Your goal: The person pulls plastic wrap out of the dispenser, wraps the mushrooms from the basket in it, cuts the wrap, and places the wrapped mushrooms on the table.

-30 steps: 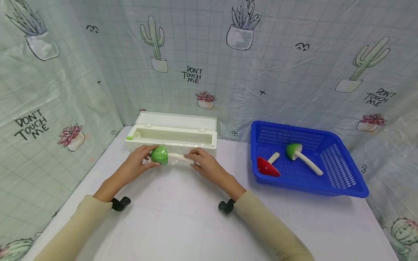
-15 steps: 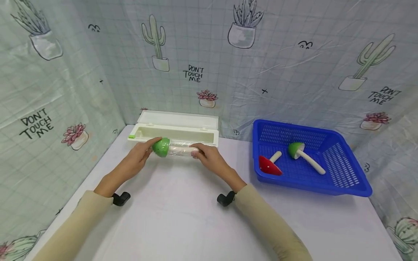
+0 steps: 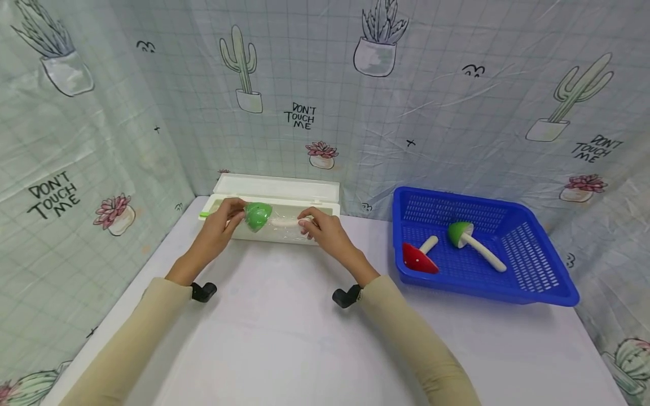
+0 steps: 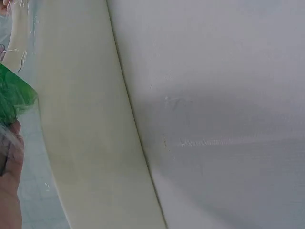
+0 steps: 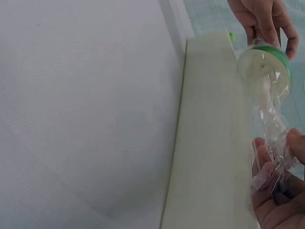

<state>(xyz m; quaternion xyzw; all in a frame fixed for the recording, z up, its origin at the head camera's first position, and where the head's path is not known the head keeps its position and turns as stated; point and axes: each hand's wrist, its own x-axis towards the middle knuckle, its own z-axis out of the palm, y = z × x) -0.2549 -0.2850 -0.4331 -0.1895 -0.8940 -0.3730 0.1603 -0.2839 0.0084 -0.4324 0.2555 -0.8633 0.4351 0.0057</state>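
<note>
1. Mushroom (image 3: 258, 216), green-capped, wrapped in clear film (image 5: 271, 119): held lengthwise above the box (image 3: 276, 234), cap left, stem right. We cannot tell whether it touches the box.
2. Left hand (image 3: 220, 221): thumb and fingers pinch the cap end.
3. Right hand (image 3: 327, 230): thumb and fingers grasp the film-covered stem. We judge the two-ended grip keeps the piece level and in line with the box.
4. Forearms: both reach from the near side and angle inward, so the fingers face each other.
5. Box: far left on the table (image 3: 284, 338), its lid (image 3: 281, 188) tipped back to the far side, which we take to leave the hollow accessible.
6. Basket (image 3: 482, 290): right; contains a red mushroom (image 3: 419, 260) near left and a second green mushroom (image 3: 459, 234) farther right.
</note>
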